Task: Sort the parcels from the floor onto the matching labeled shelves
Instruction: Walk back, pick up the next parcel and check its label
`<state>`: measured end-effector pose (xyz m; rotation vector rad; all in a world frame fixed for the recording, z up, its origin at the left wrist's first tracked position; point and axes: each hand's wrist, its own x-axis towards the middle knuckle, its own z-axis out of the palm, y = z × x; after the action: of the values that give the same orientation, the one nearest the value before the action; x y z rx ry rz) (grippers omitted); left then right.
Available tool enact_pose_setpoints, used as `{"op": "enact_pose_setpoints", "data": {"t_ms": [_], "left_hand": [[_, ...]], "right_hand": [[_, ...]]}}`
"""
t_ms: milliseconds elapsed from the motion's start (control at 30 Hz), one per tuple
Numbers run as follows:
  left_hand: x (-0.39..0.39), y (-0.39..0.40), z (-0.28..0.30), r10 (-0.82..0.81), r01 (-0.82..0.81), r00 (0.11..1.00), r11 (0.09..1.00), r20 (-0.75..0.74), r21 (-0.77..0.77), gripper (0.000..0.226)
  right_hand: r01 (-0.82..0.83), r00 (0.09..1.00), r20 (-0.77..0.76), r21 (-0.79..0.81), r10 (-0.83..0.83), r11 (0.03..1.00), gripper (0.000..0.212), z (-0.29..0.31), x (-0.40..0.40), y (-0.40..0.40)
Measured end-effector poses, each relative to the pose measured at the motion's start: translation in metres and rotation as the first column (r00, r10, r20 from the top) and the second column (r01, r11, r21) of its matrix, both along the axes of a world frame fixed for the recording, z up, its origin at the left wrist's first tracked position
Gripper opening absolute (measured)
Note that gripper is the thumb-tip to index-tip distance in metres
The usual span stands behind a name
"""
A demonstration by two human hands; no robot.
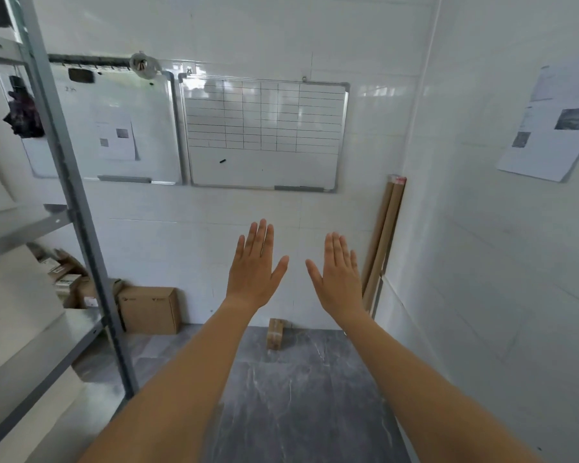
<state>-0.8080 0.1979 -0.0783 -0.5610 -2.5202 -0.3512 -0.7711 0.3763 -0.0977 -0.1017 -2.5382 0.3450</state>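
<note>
Both my arms stretched fwd at chest height; my left hand [253,265] is flat, fingers straight and together, thumb out to the side, holding nothing; my right hand [338,274] same pose, fingers straight, thumb splayed toward the left one, also holding nothing; the two hands sit side by side, thumbs near but apart.

Small parcel [275,333], brown cardboard w/ tape, stands on the dark marbled floor [298,396] against the back wall, below and between my hands, untouched; bigger cardboard box [150,309] also on the floor by the wall, just right of the shelf post; more small boxes [66,279] piled on the lower level of the metal shelf unit [64,168] at left.

On the back wall: gridded whiteboard [264,135] w/ a marker stuck on it, plain whiteboard [114,128] w/ a printed sheet beside it; cardboard tubes [385,235] lean in the right corner; paper sheets [552,125] taped on the right wall.
</note>
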Motion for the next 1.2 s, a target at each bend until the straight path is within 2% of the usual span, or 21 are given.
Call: {"op": "enact_pose_setpoints", "data": {"t_ms": [167,333,700,900,1200], "left_hand": [[-0.081,0.0,-0.004,0.0,0.001,0.999,1.0,0.038,-0.016,0.073],[-0.152,0.0,-0.006,0.002,0.001,0.999,0.999,0.052,-0.055,0.073],[-0.272,0.033,-0.028,-0.021,0.027,0.995,0.998,0.093,-0.065,0.071],[-0.34,0.066,-0.034,0.006,0.003,0.996,0.994,0.093,-0.105,0.07],[-0.448,0.112,-0.052,0.078,-0.063,0.987,0.993,0.141,-0.103,0.071]], "right_hand": [[-0.024,0.999,0.025,-0.009,0.024,1.0,0.084,-0.005,-0.078,0.0],[-0.009,1.0,0.026,-0.01,0.009,1.0,0.08,-0.003,-0.148,0.004],[-0.033,0.999,0.036,-0.026,0.034,0.999,0.093,-0.027,-0.267,0.029],[-0.018,0.994,0.104,0.017,0.016,1.0,0.074,-0.036,-0.34,0.068],[-0.087,0.982,0.174,0.046,0.078,0.995,0.074,-0.045,-0.462,0.115]]}}
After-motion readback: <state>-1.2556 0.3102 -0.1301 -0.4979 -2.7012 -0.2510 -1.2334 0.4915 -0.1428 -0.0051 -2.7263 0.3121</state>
